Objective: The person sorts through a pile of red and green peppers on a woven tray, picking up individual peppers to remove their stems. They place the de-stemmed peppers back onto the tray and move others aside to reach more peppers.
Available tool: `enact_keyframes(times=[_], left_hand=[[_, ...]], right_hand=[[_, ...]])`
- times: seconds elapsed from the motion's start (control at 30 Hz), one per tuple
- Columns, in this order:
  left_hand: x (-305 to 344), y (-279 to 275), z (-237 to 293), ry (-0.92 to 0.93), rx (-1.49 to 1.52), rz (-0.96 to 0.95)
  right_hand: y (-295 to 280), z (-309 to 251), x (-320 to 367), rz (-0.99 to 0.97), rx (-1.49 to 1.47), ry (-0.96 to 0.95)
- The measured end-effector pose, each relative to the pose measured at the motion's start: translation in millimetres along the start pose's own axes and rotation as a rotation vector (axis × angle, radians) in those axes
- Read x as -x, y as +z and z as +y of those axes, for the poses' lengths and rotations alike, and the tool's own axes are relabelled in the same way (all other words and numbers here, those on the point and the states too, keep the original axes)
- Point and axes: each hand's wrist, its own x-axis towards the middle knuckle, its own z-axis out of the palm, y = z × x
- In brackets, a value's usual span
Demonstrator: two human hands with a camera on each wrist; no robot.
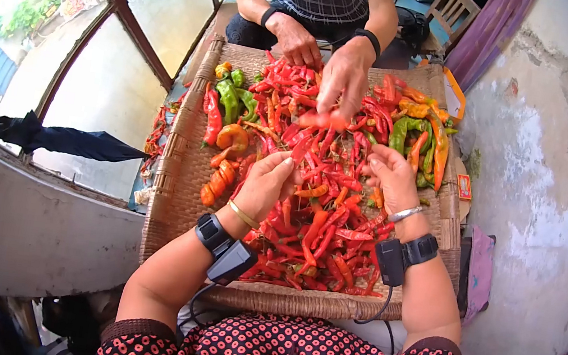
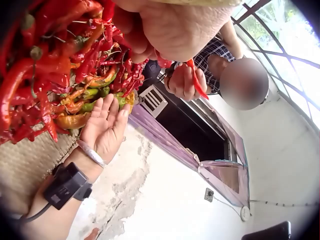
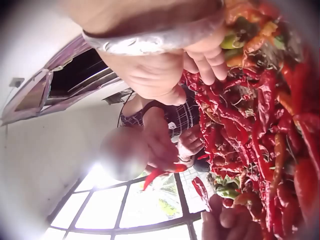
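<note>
Red chili peppers [image 1: 323,237] lie heaped over a woven tray [image 1: 178,184]. My left hand [image 1: 265,186] pinches one red pepper [image 3: 201,192] that points up from its fingertips, over the left part of the heap. Across from it, my right hand [image 1: 394,182] is above the pile's right side; its fingers are relaxed and the palm, seen in the left wrist view, holds nothing. Facing me, another person's hand [image 1: 347,77], slightly blurred, holds a red pepper [image 2: 197,80] above the heap. That person's other hand [image 1: 294,39] rests at the far side of the peppers.
Green peppers [image 1: 231,97] and orange ones [image 1: 231,139] lie at the tray's left, with more green and orange peppers [image 1: 440,149] at the right. A small red box [image 1: 464,187] sits on the right edge. Windows and a folded umbrella [image 1: 78,141] stand left, a wall [image 1: 538,177] right.
</note>
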Motion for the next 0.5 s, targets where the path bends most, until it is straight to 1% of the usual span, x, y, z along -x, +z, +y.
enact_keyframes(times=[0.03, 0.07, 0.17, 0.2, 0.3, 0.37, 0.43, 0.47, 0.5], left_hand=[[0.5, -0.5, 3.0, -0.019, 0.053, 0.056], [-1.1, -7.6, 6.2, -0.025, 0.123, 0.071], [-13.5, -30.7, 23.3, 0.104, 0.23, 0.188], [-14.5, -40.1, 32.7, 0.133, 0.328, 0.209], [-29.7, -91.5, 40.9, 0.239, 0.465, 0.261], [-28.6, -113.5, 52.9, 0.294, 0.591, 0.318], [-31.4, -141.4, 56.8, 0.347, 0.715, 0.386], [-34.6, -157.0, 54.7, 0.406, 0.709, 0.477], [-33.7, -164.6, 58.0, 0.419, 0.712, 0.488]], right_hand=[[2.1, 0.1, 2.1, -0.013, -0.002, -0.003], [5.1, -1.6, 4.8, -0.034, 0.025, 0.016], [10.0, 0.5, 6.7, -0.067, 0.062, 0.031], [9.4, 2.3, 6.9, -0.079, 0.053, 0.045], [9.5, 0.7, 6.9, -0.104, 0.044, 0.05], [10.8, -0.7, 9.4, -0.077, 0.063, 0.075], [8.2, 5.2, 8.0, -0.111, 0.068, 0.072], [9.9, 4.3, 9.3, -0.115, 0.087, 0.09], [12.0, 3.3, 10.6, -0.119, 0.108, 0.109]])
